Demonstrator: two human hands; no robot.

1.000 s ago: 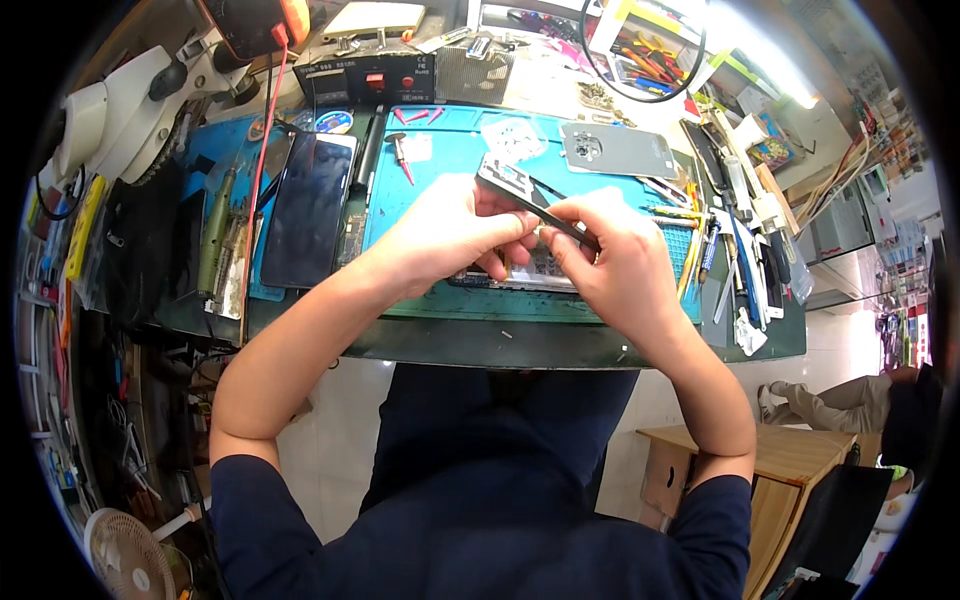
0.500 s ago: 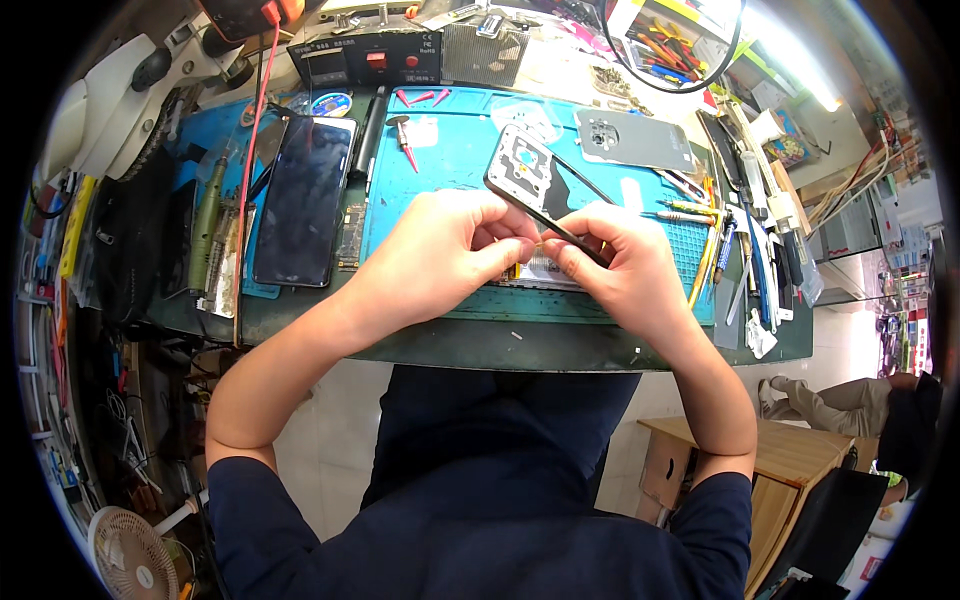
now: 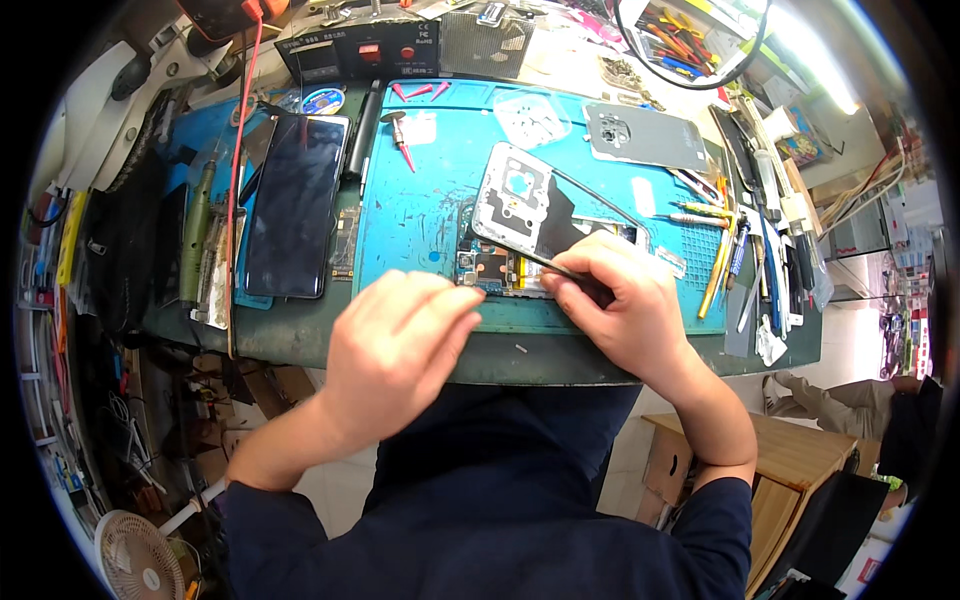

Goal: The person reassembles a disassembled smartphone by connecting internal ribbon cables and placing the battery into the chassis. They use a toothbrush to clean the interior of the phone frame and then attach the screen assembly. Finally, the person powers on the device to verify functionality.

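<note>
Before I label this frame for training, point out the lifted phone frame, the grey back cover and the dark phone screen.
lifted phone frame (image 3: 515,200), head view, pale inner face.
grey back cover (image 3: 645,137), head view, its flat middle.
dark phone screen (image 3: 297,205), head view, centre of glass.

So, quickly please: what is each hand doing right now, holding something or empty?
Left hand: fingers curled, resting by the opened phone; a grip cannot be told.
Right hand: closed on thin metal tweezers.

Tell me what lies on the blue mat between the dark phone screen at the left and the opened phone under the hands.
In the head view, a narrow circuit-board strip beside the dark phone screen, then bare blue mat up to the opened phone.
</note>
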